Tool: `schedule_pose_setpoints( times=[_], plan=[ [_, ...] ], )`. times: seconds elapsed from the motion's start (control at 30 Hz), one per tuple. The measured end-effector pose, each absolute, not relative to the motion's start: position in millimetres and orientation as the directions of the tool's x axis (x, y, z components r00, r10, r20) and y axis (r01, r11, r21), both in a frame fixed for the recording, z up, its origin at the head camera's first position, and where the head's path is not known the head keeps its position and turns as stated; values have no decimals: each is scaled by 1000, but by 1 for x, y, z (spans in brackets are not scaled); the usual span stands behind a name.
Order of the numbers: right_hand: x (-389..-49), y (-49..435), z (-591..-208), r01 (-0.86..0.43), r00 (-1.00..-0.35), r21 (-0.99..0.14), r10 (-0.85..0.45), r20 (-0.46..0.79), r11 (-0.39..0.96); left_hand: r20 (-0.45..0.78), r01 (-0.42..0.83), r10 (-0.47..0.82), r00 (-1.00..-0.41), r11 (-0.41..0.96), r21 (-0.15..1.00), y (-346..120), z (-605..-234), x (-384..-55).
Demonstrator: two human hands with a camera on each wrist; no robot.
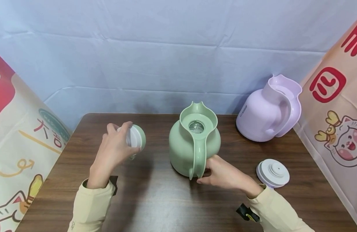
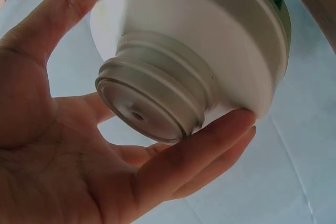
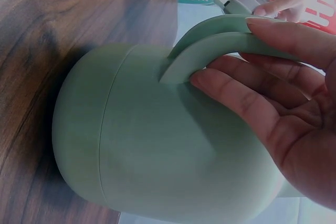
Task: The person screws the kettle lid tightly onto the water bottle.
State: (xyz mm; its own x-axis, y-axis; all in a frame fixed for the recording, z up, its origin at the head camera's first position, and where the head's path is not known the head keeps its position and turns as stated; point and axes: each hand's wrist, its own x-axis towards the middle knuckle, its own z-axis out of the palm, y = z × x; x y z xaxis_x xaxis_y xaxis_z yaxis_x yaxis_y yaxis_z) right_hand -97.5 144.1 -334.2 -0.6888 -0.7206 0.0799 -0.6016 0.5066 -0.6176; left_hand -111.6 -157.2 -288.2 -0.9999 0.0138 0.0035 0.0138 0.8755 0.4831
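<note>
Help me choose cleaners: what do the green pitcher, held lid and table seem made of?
Green pitcher: probably satin plastic, judging by its soft sheen and thin seam. Held lid: likely matte plastic; moulded-looking threads. Table: wood or wood-look laminate, semi-gloss; grain and glare show.

Camera Set: Three Views

Head: mounted high, faced forward and down; tabletop (image 1: 158,203) is viewed from farthest back. Left wrist: set close, aimed at the left hand (image 2: 79,150) and the lid's (image 2: 184,22) underside. Right wrist: set near, turned sideways, aimed at the right hand (image 3: 291,114) and green jug (image 3: 152,140). Shared: lid, by all three; green jug, by head and right wrist.
</note>
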Motion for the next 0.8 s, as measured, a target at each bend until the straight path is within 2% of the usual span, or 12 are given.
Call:
schedule_pose_setpoints(
  times=[0.8],
  plan=[
    [-97, 144, -334, -590, -699, -623, -711, 75, 514, 162, 134, 58, -985, 847, 515, -145, -263, -112]
  ],
)
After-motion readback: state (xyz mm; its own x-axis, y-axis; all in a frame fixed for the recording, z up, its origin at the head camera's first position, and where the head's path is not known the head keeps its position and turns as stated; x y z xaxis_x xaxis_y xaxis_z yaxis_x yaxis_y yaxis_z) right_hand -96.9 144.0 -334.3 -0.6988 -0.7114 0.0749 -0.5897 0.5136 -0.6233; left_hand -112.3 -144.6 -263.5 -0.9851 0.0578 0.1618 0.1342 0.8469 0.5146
